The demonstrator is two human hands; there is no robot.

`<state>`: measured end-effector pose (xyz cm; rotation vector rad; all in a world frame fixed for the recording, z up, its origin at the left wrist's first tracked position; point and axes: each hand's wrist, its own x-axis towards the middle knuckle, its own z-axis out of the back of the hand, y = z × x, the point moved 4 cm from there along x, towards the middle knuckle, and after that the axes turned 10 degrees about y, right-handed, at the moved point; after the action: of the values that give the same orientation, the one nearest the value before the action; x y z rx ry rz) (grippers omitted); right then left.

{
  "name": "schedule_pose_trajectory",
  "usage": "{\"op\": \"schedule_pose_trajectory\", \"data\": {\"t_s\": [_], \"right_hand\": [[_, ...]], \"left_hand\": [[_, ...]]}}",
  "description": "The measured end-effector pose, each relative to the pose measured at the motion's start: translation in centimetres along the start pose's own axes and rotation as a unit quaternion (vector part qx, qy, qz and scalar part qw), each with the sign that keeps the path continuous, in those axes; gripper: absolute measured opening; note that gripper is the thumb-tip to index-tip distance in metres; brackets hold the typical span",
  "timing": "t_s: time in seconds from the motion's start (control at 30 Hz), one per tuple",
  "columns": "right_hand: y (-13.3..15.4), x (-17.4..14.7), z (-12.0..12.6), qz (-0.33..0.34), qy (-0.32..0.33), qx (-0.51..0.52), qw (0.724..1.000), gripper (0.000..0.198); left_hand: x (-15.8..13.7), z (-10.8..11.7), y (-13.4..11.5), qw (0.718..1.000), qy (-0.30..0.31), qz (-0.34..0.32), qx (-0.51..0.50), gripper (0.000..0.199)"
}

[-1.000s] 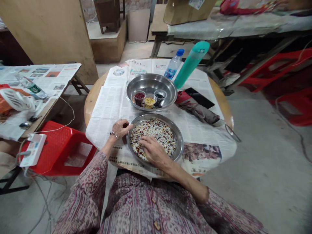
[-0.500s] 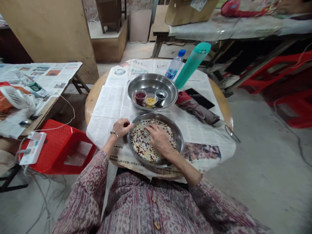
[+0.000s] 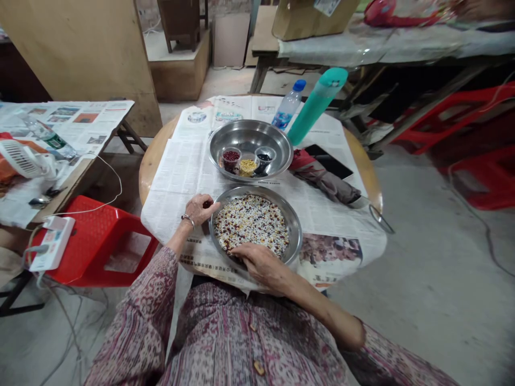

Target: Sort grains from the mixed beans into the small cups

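Note:
A steel basin (image 3: 295,244) in front of me holds a spread mix of white grains with red, yellow and dark beans (image 3: 251,222). My left hand (image 3: 199,209) is curled at the basin's left rim, with what looks like dark red beans in its hollow. Over the near edge of the mix, my right hand (image 3: 261,262) has its fingertips drawn together and touching the beans; anything between them is too small to make out. Behind stands a wider steel basin (image 3: 277,134) holding a cup of red beans (image 3: 231,158), a cup of yellow beans (image 3: 247,167) and a cup of black beans (image 3: 265,156).
Newspaper (image 3: 177,171) covers the round table. Behind the far basin are a water bottle (image 3: 287,107) and a teal cylinder (image 3: 317,107). A folded umbrella (image 3: 325,179) and a black flat object (image 3: 330,161) lie at right. A red stool (image 3: 96,246) stands left, carrying a power strip (image 3: 54,244).
My right hand has moved from the middle of the mix toward me, to the basin's near edge. My left hand stays at the left rim.

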<state>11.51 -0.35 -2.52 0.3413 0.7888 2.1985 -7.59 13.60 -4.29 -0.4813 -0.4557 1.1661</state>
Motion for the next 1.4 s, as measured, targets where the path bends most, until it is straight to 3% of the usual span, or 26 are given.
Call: {"op": "schedule_pose_trajectory", "data": {"t_s": [0.2, 0.3, 0.53, 0.63, 0.73, 0.9, 1.03, 1.2, 1.4], "right_hand": [[-4.8, 1.1, 3.7, -0.098, -0.141, -0.062, 0.983, 0.038], [-5.8, 2.4, 4.9, -0.120, -0.171, -0.085, 0.974, 0.034], [-1.5, 6.1, 2.0, -0.036, -0.076, -0.139, 0.987, 0.031], [0.0, 5.3, 1.1, 0.041, -0.016, -0.131, 0.990, 0.028], [-0.7, 2.9, 1.5, 0.077, 0.007, -0.115, 0.990, 0.024], [-4.9, -1.0, 4.1, -0.004, -0.068, -0.131, 0.989, 0.024], [-6.8, -1.7, 5.7, -0.082, -0.142, -0.149, 0.975, 0.024], [-5.2, 0.1, 4.1, -0.113, -0.136, -0.121, 0.977, 0.024], [-1.0, 1.6, 0.7, -0.026, -0.053, -0.046, 0.997, 0.024]], "left_hand": [[0.1, -0.1, 0.1, 1.000, 0.003, 0.001, 0.007, 0.024], [0.1, -0.1, 0.1, 1.000, 0.005, 0.005, 0.008, 0.024], [0.0, 0.1, -0.2, 1.000, 0.003, 0.004, 0.016, 0.022], [0.0, 0.1, -0.3, 1.000, 0.001, 0.003, 0.013, 0.022], [-0.1, 0.1, -0.3, 1.000, 0.004, 0.004, 0.010, 0.024], [-0.1, 0.1, -0.2, 1.000, 0.007, -0.002, 0.002, 0.025], [0.0, 0.0, -0.1, 1.000, 0.007, 0.001, 0.008, 0.024], [0.0, 0.0, -0.1, 1.000, 0.008, 0.005, 0.014, 0.024], [0.0, 0.1, -0.3, 1.000, 0.007, 0.001, 0.010, 0.025]]}}
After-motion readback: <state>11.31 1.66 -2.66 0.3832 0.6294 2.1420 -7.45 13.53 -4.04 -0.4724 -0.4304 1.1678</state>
